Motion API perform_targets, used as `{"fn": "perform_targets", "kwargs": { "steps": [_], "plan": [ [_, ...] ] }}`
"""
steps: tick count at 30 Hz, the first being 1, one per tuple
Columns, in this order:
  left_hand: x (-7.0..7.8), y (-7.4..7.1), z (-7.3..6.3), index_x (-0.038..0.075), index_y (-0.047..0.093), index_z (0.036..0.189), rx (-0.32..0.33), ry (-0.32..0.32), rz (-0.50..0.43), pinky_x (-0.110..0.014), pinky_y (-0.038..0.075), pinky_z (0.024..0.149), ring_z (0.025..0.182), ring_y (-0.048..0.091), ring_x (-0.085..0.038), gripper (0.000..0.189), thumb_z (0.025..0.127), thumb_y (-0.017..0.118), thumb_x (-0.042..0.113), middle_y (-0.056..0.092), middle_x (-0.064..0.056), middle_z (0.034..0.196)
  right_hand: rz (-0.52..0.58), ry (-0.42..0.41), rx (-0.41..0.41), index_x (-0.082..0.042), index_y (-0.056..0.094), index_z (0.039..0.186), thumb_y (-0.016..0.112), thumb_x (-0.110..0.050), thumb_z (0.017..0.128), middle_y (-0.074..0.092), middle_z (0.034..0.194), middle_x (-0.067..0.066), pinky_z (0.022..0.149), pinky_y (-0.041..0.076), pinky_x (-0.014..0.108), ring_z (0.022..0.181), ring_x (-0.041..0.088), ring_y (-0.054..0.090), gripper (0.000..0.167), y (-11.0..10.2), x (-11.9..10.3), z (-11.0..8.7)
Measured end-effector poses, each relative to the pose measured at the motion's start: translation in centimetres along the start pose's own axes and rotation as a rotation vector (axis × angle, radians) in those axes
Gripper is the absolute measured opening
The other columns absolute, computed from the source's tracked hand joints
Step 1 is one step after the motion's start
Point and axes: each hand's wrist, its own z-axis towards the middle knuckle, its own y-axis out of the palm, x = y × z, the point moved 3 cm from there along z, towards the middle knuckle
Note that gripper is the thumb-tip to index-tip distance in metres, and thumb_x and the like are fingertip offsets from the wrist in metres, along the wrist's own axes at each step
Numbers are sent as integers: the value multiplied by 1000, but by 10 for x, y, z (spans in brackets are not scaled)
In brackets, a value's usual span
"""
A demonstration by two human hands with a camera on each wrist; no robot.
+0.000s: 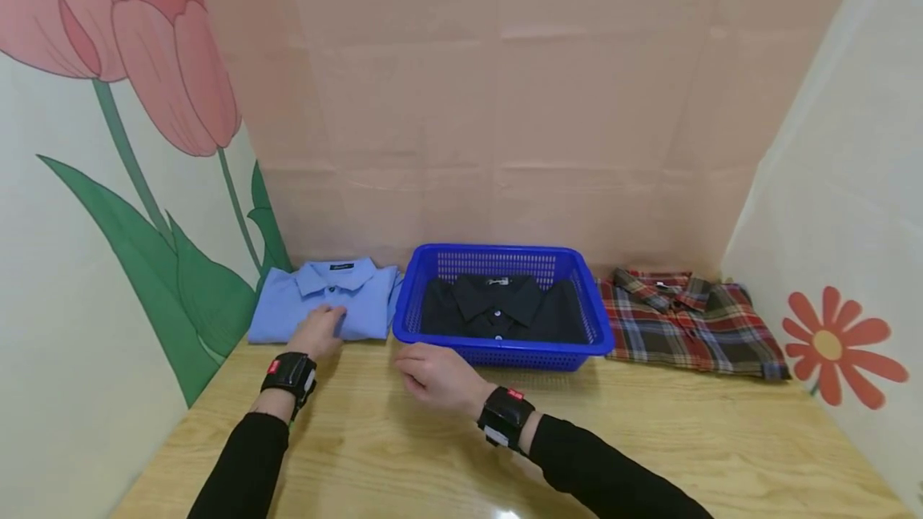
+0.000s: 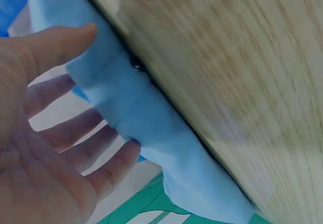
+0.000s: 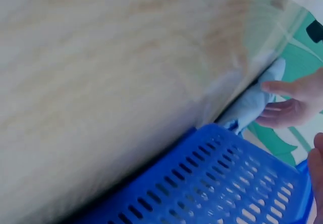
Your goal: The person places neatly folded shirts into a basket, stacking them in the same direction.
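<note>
A folded light blue collared shirt lies at the left by the back wall. My left hand is over its front part; in the left wrist view the fingers are spread and relaxed beside the blue cloth, gripping none of it. Whether the fingertips touch it I cannot tell. My right hand, loosely bent and holding nothing, hovers by the front left corner of the blue plastic basket. Inside the basket lies a folded black collared shirt. Only part of the right hand shows in the right wrist view.
A folded plaid shirt lies right of the basket. All stand on a wooden table against a brown back wall. Side panels carry painted tulips at left and a red flower at right.
</note>
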Motion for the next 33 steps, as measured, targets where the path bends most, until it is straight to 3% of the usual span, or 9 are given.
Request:
{"fn": "perform_targets", "kwargs": {
  "steps": [4, 9, 18, 23, 27, 30, 33],
  "plan": [
    [-4, 3, 4, 0, 50, 139, -19, -30, 30, -64, 43, 96, 123, 49, -50, 59, 85, 72, 7, 49, -31, 136, 22, 94, -119, -12, 74, 103, 65, -9, 90, 70, 102, -3, 86, 53, 24, 96, 9, 65, 16, 13, -2, 1],
    [-8, 9, 8, 3, 49, 141, -24, -52, 51, -67, 43, 94, 122, 49, -52, 60, 86, 71, 9, 48, -31, 137, 78, 203, -195, -11, 74, 104, 61, -11, 94, 71, 101, -2, 83, 54, 25, 94, 9, 67, 17, 26, -4, 5],
    [-6, 13, 9, 7, 57, 136, -10, -34, 75, -63, 48, 88, 112, 58, -48, 47, 89, 67, 10, 61, -27, 124, 246, 495, -353, 0, 57, 133, 57, -16, 97, 62, 132, 12, 103, 47, 34, 124, 22, 58, 40, 46, -1, 7],
    [-4, 10, 7, 5, 64, 119, 15, -28, 91, -60, 51, 80, 101, 63, -44, 35, 85, 71, 8, 69, -22, 108, 295, 568, -389, 2, 58, 131, 57, -20, 98, 62, 132, 14, 103, 47, 36, 125, 25, 57, 41, 53, 1, 10],
    [-3, 10, 6, 7, 66, 100, 33, -49, 108, -56, 52, 71, 89, 65, -40, 18, 84, 71, 9, 70, -17, 94, 295, 588, -376, 0, 64, 111, 59, -21, 96, 66, 120, 12, 97, 49, 34, 117, 25, 60, 26, 57, 1, 14],
    [-1, 10, 6, 9, 66, 94, 34, -72, 111, -54, 52, 68, 87, 65, -37, 8, 86, 67, 9, 70, -14, 92, 293, 607, -359, -2, 62, 105, 60, -22, 95, 65, 116, 12, 95, 49, 35, 112, 26, 61, 22, 59, 1, 16],
    [2, 9, 4, 10, 68, 95, 18, -76, 117, -54, 52, 69, 87, 65, -37, 9, 88, 64, 8, 70, -13, 94, 338, 667, -355, 7, 53, 129, 61, -22, 94, 54, 138, 21, 107, 43, 38, 128, 31, 52, 46, 62, 2, 17]
  ]
}}
